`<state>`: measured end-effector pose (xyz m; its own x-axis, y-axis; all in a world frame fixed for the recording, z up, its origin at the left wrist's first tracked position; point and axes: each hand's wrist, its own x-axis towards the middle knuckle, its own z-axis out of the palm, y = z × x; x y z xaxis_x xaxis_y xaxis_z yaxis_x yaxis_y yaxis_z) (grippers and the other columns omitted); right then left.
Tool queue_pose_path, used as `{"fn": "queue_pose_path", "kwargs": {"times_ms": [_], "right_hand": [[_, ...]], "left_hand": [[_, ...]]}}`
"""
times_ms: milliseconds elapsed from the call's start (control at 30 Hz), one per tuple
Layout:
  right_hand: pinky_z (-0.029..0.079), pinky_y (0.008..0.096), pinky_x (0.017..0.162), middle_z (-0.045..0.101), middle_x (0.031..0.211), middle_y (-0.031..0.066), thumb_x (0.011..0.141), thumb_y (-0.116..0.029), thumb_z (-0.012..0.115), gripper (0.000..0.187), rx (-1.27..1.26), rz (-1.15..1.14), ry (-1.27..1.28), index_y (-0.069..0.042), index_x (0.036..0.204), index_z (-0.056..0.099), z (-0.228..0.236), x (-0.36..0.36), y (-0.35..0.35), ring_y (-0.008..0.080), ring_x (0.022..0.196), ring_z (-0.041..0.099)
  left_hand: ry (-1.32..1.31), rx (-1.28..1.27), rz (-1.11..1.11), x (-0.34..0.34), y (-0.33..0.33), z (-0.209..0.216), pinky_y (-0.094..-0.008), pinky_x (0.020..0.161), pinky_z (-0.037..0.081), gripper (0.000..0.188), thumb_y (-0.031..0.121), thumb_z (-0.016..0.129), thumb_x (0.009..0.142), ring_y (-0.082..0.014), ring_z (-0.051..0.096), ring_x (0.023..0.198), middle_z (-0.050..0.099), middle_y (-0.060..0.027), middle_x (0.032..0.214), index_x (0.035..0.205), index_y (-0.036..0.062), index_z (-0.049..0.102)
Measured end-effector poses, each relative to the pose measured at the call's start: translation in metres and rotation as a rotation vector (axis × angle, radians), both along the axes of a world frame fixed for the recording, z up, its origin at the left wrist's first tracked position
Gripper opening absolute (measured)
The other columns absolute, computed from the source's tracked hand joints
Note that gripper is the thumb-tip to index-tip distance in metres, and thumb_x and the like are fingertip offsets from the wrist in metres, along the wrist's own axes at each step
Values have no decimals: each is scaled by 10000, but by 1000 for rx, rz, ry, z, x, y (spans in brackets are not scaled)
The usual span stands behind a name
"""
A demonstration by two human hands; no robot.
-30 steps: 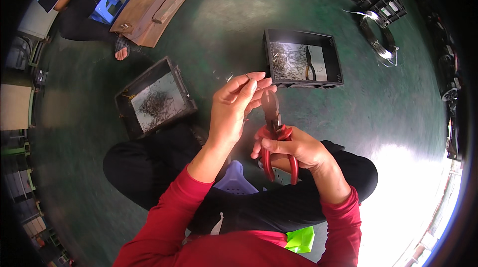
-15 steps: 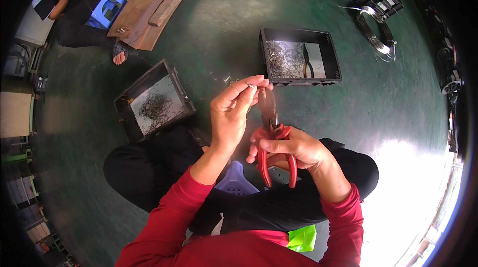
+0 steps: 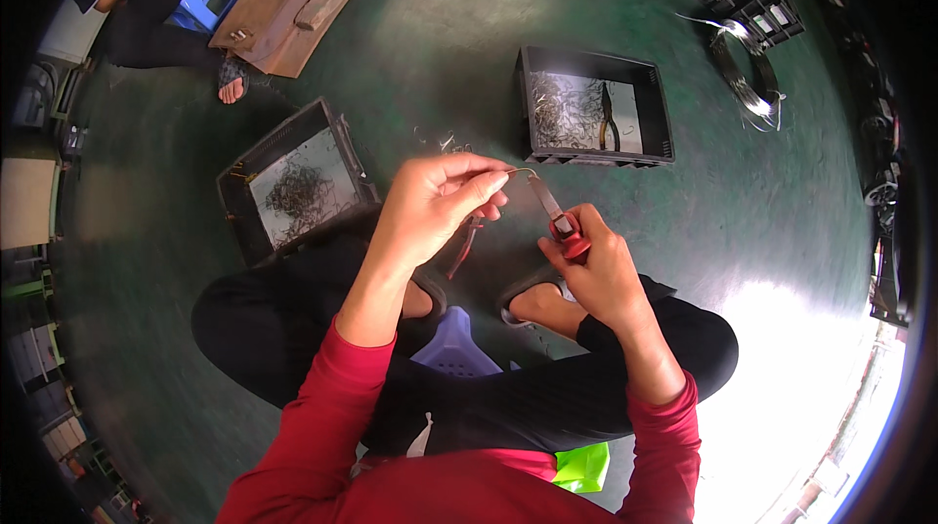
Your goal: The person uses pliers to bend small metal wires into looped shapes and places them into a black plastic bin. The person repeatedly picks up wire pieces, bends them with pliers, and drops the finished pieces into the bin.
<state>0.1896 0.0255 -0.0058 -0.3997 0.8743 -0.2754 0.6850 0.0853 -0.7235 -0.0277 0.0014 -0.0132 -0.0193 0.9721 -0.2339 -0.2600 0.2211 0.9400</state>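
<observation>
"where's the wire (image 3: 523, 170)?"
"between the hands: right hand (image 3: 604, 270) closed round red pliers (image 3: 559, 219), left hand (image 3: 435, 200) pinching the wire near the plier tips; whether they bite, i can't tell."
"feel?"
"probably light, springy; grip near its end."
"in the way?"
"maybe the right bin (image 3: 606, 159), ahead; left bin (image 3: 242, 221) aside; coil (image 3: 750, 99) farther."

pliers handles (image 3: 574, 243): mostly hidden in right grip (image 3: 608, 275) | wire (image 3: 522, 170): tip unclear | co-worker (image 3: 164, 31): cut at top edge
</observation>
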Motion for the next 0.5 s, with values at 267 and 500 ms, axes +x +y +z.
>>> {"fn": "queue_pose_path", "kwargs": {"times_ms": [267,500], "right_hand": [[464,288,722,606,856,58,864,-187,700,306,-202,-3,69,-4,1055,546,-4,-4,-1,115,777,541],[470,288,743,613,872,63,865,-193,702,305,-243,-14,79,-2,1049,551,0,-4,-1,115,796,550]], "left_hand": [[173,81,188,9,0,1,-235,641,527,138,66,629,910,-101,637,702,672,-70,800,976,-49,667],[144,77,182,15,-1,3,-233,622,523,125,56,622,909,-104,632,657,665,-74,752,969,-47,661]]}}
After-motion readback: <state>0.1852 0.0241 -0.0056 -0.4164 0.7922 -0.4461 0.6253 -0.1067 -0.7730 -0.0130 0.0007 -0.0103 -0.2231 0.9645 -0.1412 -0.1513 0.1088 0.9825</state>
